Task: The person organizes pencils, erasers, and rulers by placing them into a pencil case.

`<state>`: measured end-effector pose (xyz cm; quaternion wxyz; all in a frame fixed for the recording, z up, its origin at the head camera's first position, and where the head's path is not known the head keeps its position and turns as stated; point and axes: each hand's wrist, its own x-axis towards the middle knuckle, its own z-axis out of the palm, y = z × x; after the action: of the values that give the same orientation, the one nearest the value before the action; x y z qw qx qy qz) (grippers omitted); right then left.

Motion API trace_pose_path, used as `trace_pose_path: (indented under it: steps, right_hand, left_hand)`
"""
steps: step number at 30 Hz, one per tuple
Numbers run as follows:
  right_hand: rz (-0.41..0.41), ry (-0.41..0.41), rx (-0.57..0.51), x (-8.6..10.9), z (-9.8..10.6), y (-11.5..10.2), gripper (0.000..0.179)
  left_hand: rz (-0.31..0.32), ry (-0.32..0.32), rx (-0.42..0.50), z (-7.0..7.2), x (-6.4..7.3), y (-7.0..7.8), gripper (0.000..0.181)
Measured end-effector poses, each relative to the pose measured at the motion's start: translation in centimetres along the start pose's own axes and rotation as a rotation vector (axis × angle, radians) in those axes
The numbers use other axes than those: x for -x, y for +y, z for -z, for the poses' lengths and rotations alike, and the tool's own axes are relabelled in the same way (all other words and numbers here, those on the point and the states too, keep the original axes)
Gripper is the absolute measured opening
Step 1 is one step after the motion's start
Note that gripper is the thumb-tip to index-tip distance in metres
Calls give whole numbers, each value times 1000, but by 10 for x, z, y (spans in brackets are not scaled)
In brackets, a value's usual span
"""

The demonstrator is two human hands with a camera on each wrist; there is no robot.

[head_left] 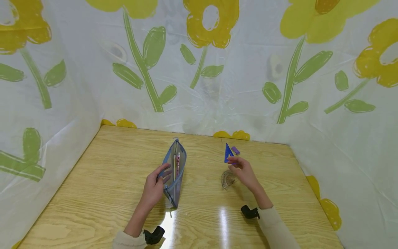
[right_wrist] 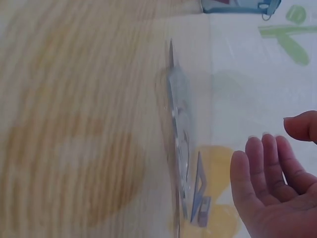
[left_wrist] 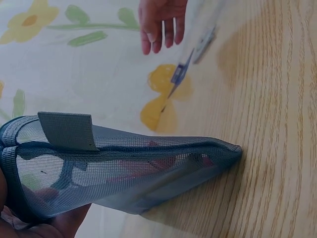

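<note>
My left hand [head_left: 153, 185] grips a blue-grey mesh pencil pouch [head_left: 176, 196] by its left side, fingers inside the mouth and thumb along the rim. The pouch stands on the table with its zipped top spread apart; pencils [head_left: 177, 165] show inside. In the left wrist view, the mesh side [left_wrist: 124, 173] and a fabric tab [left_wrist: 67, 130] fill the foreground. Over to the right, my right hand [head_left: 246, 174] hovers with loosely extended fingers and holds nothing. Below it lies a clear curved plastic protractor [head_left: 228, 179]. Beyond its fingertips are a blue set square [head_left: 228, 151] and a purple eraser [head_left: 235, 150].
The wood-grain table [head_left: 93, 180] meets a white cloth wall [head_left: 245, 86] printed with yellow flowers at the back and both sides. A black wrist mount [head_left: 154, 236] sits on the left cuff and another mount [head_left: 249, 212] on the right.
</note>
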<state>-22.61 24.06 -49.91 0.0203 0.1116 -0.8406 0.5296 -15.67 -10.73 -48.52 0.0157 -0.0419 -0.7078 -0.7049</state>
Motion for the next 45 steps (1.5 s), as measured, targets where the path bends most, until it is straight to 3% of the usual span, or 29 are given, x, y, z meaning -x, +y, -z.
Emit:
trace_pose_path:
  steps: [23,45]
  right_hand:
    - [-192,92,128,-37,37,27,40]
    - [-317,104,221,-68,42,48,51]
  left_hand:
    - [13,-9,5,-1,2,3,52]
    - [-2,-9,19,-2,-1,-2,52]
